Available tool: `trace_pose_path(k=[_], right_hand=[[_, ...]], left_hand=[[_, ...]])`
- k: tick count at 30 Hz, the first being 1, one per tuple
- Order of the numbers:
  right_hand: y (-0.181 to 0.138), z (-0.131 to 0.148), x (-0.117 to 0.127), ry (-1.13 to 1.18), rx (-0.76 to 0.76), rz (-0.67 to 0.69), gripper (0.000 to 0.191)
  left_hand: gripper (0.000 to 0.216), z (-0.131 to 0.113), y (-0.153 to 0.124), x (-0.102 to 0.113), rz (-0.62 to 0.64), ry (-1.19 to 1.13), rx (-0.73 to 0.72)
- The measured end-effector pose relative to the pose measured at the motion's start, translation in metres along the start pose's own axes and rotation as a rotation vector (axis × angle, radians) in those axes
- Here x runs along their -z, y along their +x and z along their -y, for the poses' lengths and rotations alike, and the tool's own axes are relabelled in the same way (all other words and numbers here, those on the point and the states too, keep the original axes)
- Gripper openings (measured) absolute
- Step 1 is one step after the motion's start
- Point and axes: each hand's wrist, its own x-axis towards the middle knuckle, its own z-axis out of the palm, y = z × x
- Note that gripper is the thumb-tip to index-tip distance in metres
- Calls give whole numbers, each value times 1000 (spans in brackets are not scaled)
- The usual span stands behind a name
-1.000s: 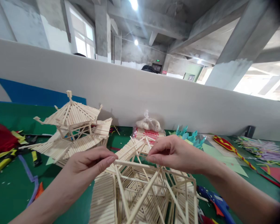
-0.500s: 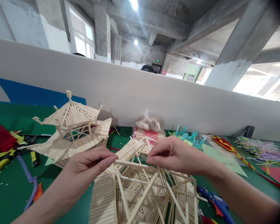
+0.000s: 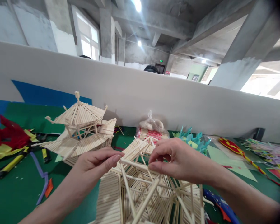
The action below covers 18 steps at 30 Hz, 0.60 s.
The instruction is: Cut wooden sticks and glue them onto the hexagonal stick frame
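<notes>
A half-built model of pale wooden sticks [image 3: 109,194], with an open frame on top and slatted roof panels round it, stands right in front of me. Along the frame's upper far edge runs a wooden stick [image 3: 134,164]. My left hand [image 3: 99,169] is closed in a pinch at this stick's left end. Thumb and fingers of my right hand [image 3: 175,157] are pinched together at the stick farther right; its fingertips partly hide the contact. Behind my left hand stands a pavilion model [image 3: 80,124] of similar sticks with a tiered roof.
A bag of wooden sticks [image 3: 151,134] lies against the white partition [image 3: 189,99]. Teal paper shapes [image 3: 193,138], a red-and-yellow ornament [image 3: 231,145] and paper strips [image 3: 266,151] are at right. A blue glue gun [image 3: 220,202] lies beside the model. A yellow cutter [image 3: 12,165] lies at left.
My view has turned slightly left, so the scene sits farther right. My right fingertips have come down against the stick. The left hand keeps its pinch at the stick's end.
</notes>
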Motion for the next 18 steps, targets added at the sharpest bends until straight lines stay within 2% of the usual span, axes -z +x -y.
trace_pose_path(k=[7,18], right_hand=[[0,3,0,-35,-14,3,14],[2,10,-2,-184,-9,-18,13]], left_hand=[[19,6,-3,1,9,-127,116],[16,9,-7,-9,-78,-227,115]])
